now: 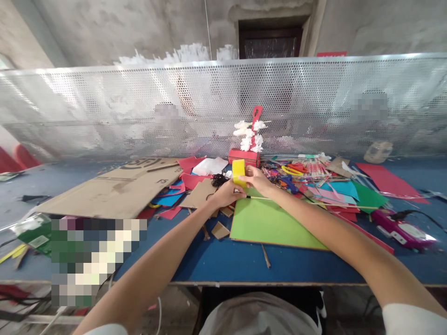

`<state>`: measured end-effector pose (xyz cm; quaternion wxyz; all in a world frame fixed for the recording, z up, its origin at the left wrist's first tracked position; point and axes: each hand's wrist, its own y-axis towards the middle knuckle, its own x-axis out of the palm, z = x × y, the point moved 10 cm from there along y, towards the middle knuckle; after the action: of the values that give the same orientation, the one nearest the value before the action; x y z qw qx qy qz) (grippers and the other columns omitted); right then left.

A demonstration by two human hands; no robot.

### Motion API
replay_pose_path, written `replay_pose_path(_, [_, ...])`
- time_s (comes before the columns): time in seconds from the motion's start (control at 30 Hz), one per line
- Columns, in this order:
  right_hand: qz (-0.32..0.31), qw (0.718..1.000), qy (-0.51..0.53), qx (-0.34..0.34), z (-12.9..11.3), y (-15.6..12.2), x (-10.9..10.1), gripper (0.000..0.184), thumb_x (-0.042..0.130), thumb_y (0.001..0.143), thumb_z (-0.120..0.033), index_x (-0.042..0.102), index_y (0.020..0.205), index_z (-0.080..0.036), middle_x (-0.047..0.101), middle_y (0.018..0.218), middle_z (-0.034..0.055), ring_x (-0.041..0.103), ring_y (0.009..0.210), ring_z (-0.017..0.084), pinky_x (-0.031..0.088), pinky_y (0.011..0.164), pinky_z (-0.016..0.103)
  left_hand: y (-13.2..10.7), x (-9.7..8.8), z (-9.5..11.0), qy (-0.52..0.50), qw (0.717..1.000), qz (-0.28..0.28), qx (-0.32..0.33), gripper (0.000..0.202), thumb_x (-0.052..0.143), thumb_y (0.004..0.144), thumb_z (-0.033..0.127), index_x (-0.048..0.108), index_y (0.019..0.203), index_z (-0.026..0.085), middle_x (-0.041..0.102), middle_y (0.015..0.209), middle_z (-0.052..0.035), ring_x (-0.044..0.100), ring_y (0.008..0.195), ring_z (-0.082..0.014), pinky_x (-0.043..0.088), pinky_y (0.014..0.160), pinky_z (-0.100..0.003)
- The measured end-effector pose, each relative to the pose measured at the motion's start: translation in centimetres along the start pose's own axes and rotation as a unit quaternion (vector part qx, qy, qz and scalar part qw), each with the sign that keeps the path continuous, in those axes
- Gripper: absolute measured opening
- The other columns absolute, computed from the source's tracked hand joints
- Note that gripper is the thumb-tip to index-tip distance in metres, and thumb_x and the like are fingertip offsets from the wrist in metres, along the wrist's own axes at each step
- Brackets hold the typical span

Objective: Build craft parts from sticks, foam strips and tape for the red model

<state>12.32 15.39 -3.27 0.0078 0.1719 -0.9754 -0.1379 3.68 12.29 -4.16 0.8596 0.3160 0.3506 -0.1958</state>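
My right hand (260,181) is closed on a yellow roll (239,168) that looks like tape, gripping its right side. Just below and to the left, my left hand (228,194) pinches the dark end of a long thin stick (265,198). The stick runs off to the right beneath my right forearm. Both hands are close together over the far left corner of a light green board (272,225). My left fingertips are partly hidden. Behind the roll stands a red box (244,156) bearing a red upright strip (256,118) with white fluffy clumps (247,139).
A large cardboard sheet (115,186) lies left, near black string (220,179) and red paper scraps. To the right are yellow-handled scissors (292,170), a blue glue gun (290,184), coloured sheets and a purple device (401,228). A perforated metal screen (139,107) closes the back.
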Motion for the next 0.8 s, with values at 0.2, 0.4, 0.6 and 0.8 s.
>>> replay_pose_path(0.2, [0.021,0.999,0.013,0.021,0.5,0.2,-0.5,0.029,0.075,0.071,-0.039,0.059,0.086,-0.021,0.064,0.079,-0.0004,0.054,0.06,0.01,0.037,0.045,0.019,-0.1,0.2,-0.1,-0.006,1.0,-0.004,-0.007,0.025,0.074,0.082,0.044,0.081,0.082,0.02,0.074,0.088,-0.0065,0.066,0.088,-0.0204,0.051,0.089,-0.031])
replay_pose_path(0.4, [0.015,0.999,0.033,0.027,0.6,0.3,-0.6,0.03,0.073,0.076,-0.046,0.058,0.081,-0.021,0.063,0.075,-0.001,0.057,0.062,0.01,0.037,0.043,0.017,-0.1,0.2,0.3,-0.009,1.0,-0.008,-0.003,0.025,0.074,0.082,0.043,0.081,0.081,0.019,0.074,0.082,-0.0062,0.065,0.083,-0.0195,0.051,0.086,-0.03])
replay_pose_path(0.6, [-0.017,1.0,0.003,0.02,0.0,0.1,-0.6,0.023,0.075,0.077,-0.035,0.064,0.09,-0.019,0.068,0.083,0.0018,0.057,0.062,0.009,0.046,0.05,0.018,-0.1,0.2,0.0,0.004,1.0,-0.007,-0.011,0.026,0.074,0.082,0.044,0.082,0.084,0.019,0.075,0.085,-0.0063,0.066,0.087,-0.0208,0.05,0.085,-0.03])
replay_pose_path(0.8, [-0.067,0.998,0.022,0.006,-0.8,-0.2,0.0,0.027,0.079,0.067,-0.02,0.063,0.09,-0.018,0.072,0.09,0.0034,0.06,0.068,0.011,0.048,0.053,0.018,-0.2,0.1,-0.2,0.001,1.0,0.0,-0.01,0.024,0.074,0.082,0.042,0.082,0.084,0.02,0.076,0.093,-0.007,0.067,0.09,-0.0212,0.051,0.088,-0.03])
